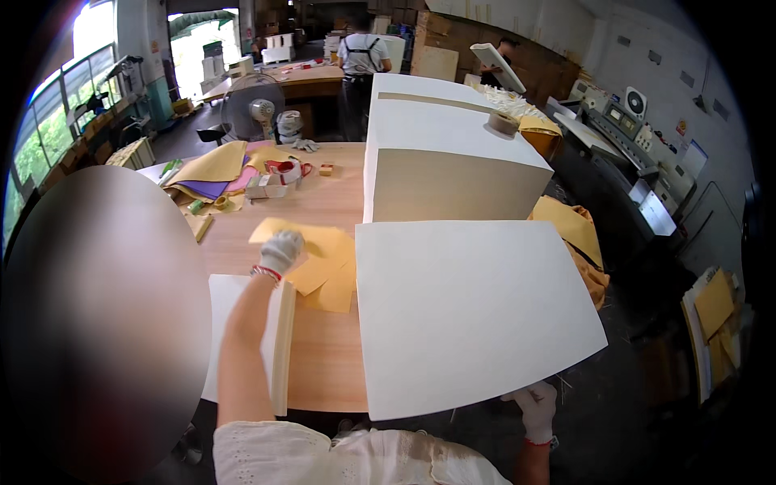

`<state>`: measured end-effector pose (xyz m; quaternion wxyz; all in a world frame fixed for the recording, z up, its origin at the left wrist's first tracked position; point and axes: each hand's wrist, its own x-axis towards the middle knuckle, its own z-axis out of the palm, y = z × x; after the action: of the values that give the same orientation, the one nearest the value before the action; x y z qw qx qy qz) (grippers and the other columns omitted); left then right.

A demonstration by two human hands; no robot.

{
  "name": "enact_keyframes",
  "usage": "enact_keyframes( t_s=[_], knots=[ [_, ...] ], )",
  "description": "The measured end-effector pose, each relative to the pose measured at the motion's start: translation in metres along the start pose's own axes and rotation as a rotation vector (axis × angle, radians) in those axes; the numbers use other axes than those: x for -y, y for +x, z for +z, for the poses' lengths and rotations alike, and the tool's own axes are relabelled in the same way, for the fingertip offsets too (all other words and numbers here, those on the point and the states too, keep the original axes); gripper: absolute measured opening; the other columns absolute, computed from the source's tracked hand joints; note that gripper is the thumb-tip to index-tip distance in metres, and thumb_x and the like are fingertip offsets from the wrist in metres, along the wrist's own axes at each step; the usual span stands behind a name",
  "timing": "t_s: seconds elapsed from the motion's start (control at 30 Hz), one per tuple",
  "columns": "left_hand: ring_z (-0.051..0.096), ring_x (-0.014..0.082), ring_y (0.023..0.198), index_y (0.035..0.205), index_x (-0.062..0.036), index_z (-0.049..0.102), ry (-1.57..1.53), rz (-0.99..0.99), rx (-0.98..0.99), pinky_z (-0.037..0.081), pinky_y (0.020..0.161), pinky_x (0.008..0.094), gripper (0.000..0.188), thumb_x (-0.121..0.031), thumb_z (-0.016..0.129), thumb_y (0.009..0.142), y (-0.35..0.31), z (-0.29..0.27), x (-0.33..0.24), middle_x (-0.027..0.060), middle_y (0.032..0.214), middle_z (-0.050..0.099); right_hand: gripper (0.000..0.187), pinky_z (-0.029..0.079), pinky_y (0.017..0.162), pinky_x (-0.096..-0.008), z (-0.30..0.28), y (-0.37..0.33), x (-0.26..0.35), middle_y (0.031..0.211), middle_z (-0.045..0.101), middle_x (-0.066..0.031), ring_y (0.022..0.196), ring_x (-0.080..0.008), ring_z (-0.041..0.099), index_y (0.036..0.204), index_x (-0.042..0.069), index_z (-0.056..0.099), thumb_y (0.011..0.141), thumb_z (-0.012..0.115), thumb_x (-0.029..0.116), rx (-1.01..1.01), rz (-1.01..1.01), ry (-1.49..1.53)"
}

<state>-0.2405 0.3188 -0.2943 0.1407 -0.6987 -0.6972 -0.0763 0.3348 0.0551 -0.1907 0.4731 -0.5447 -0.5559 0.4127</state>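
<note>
My left hand, in a white glove, rests on loose yellow paper sheets lying on the wooden table. Its fingers are curled on the top sheet. My right hand, also gloved, grips the near right edge of a large white board that lies flat over the table's right side. A thinner white stack sits under my left forearm.
A tall stack of white sheets with a tape roll on top stands behind the board. Coloured papers, a red tape dispenser and a fan are at the back left. Two people stand farther back. Machines line the right.
</note>
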Motion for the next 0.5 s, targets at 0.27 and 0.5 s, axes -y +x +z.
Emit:
enact_keyframes(
  t_s=[0.27,0.5],
  knots=[
    [0.061,0.0303,0.112,0.121,-0.0182,0.066,-0.311,-0.046,0.461,0.049,0.096,0.0440,0.038,-0.030,0.062,0.085,-0.017,0.037,-0.047,0.0075,0.121,0.066,0.015,0.052,0.070,-0.0284,-0.010,-0.004,0.016,0.080,0.072,-0.0092,0.075,-0.0171,0.069,0.092,0.001,0.073,0.087,0.064,0.012,0.080,-0.041,-0.327],
    [0.056,0.0084,0.088,0.101,-0.0033,0.063,-1.307,0.237,-0.193,0.044,0.077,0.0223,0.030,0.009,0.043,0.083,0.006,-0.246,-0.111,0.0008,0.093,0.062,0.020,0.052,0.072,-0.0267,-0.047,0.001,-0.006,0.093,0.072,-0.0103,0.084,-0.0130,0.067,0.104,-0.001,0.070,0.088,0.067,0.011,0.083,-0.127,0.121]
  ],
)
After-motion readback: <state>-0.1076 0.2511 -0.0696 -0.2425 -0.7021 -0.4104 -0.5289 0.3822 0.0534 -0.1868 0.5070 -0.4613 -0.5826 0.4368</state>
